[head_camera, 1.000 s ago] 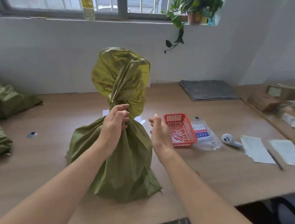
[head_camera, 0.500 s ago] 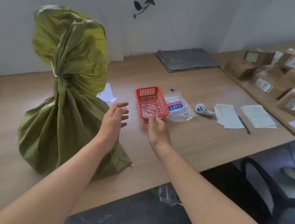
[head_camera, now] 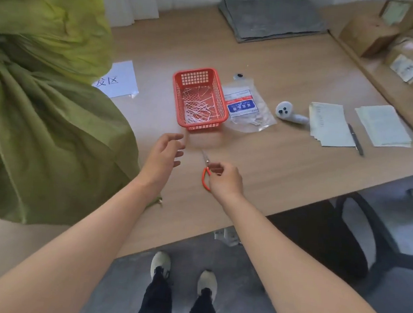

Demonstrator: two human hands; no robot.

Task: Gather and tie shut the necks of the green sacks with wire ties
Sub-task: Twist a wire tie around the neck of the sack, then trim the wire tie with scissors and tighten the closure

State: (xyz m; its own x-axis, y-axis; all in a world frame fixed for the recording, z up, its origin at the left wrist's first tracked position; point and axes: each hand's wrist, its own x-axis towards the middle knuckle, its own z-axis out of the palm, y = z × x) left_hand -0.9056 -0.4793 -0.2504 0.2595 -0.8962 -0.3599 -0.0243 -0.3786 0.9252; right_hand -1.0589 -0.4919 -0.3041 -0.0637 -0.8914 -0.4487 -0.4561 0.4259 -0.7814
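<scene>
A green sack (head_camera: 43, 122) stands upright at the left of the wooden table (head_camera: 286, 168), its neck gathered at the frame's left edge. A red basket (head_camera: 200, 98) holding several white wire ties sits mid-table. Just in front of it lie small scissors (head_camera: 206, 171) with orange handles, blades pointing toward the basket. My right hand (head_camera: 224, 180) curls its fingers around the scissors' handles on the table. My left hand (head_camera: 164, 155) hovers beside the sack, fingers loosely spread, holding nothing.
A clear plastic packet (head_camera: 247, 107) lies right of the basket, then a white device (head_camera: 288, 112), paper stacks (head_camera: 330, 124) and a pen (head_camera: 355, 139). A grey mat (head_camera: 270, 17) and cardboard boxes (head_camera: 395, 35) are at the back. A black chair (head_camera: 358, 232) stands below the table edge.
My left hand let go of the sack's neck and moved right. My right hand dropped in front of the basket onto the scissors. The view swung down and right.
</scene>
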